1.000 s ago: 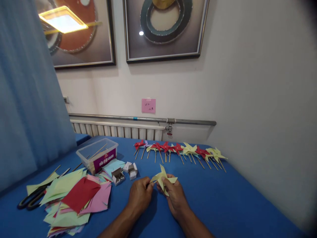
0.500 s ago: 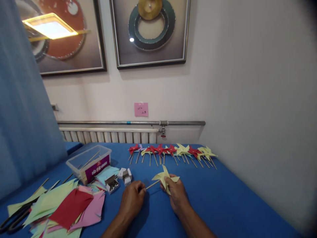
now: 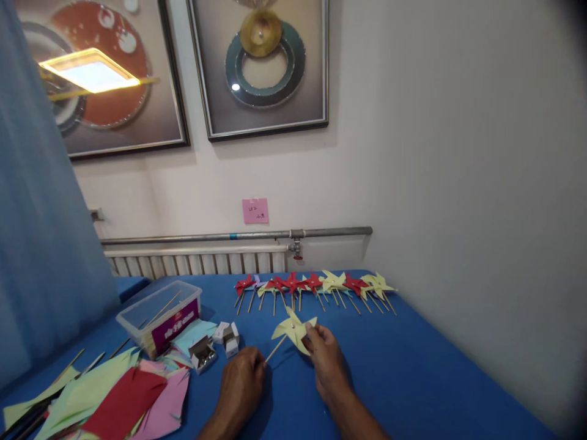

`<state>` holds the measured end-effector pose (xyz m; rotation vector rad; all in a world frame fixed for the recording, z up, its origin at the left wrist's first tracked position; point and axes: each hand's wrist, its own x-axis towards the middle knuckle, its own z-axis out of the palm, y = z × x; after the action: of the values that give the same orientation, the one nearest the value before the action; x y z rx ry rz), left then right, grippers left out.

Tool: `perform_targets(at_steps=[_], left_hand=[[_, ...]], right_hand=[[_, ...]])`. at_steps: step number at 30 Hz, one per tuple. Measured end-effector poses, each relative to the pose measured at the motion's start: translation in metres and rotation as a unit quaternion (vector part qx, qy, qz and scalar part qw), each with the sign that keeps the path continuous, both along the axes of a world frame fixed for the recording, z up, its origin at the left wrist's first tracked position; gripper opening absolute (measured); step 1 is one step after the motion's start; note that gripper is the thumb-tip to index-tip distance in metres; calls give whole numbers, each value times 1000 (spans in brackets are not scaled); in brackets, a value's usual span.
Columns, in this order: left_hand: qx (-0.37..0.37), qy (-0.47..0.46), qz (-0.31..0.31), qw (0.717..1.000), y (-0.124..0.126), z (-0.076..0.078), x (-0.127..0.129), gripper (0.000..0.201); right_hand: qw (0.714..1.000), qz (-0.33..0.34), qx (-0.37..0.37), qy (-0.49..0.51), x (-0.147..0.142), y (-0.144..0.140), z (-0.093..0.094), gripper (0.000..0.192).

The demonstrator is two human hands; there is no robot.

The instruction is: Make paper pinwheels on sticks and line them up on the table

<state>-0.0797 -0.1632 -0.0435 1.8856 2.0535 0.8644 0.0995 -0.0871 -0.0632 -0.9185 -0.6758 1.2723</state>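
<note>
Right hand: pinches yellow pinwheel, now lifted toward frame centre.
Left hand: closed near the stick's lower end; grip unclear, lower than before.
Row: finished pinwheels, upper centre of table.

Soft indoor light; lamp glare on framed picture.

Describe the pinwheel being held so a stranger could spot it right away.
On the blue table, nearer than the row of finished pinwheels by the wall, the right hand holds a pale yellow pinwheel. Unlike those lying flat, it is raised off the cloth.
</note>
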Motion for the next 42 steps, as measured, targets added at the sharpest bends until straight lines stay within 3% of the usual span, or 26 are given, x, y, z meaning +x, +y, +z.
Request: perform_targets(at_steps=[4,10,16,21,26,33,38,42], left_hand=[[-15,-74,33,997,13,1,12,18],[0,-90,73,993,69,25,31,19],[-25,-45,138,989,140,55,46,16],[-52,-26,137,989,158,50,64,18],[-73,-13,101,992,119,33,75,21],[-78,95,-62,990,8,14,47,19],[-43,63,-80,994,-77,-32,12,16],[97,98,-1,990,-116,-68,2,8]], right_hand=[[997,-76,-14,-19,6,7,-2,37],[993,-26,21,-116,-3,4,-4,39],[976,-31,61,-209,-11,2,-9,30],[966,-25,68,-249,-10,3,-12,29],[955,-25,82,-283,-10,1,-9,30],[934,-11,103,-341,-8,-6,1,35],[918,9,121,-379,-5,-15,9,38],[895,28,129,-426,-8,-19,11,38]])
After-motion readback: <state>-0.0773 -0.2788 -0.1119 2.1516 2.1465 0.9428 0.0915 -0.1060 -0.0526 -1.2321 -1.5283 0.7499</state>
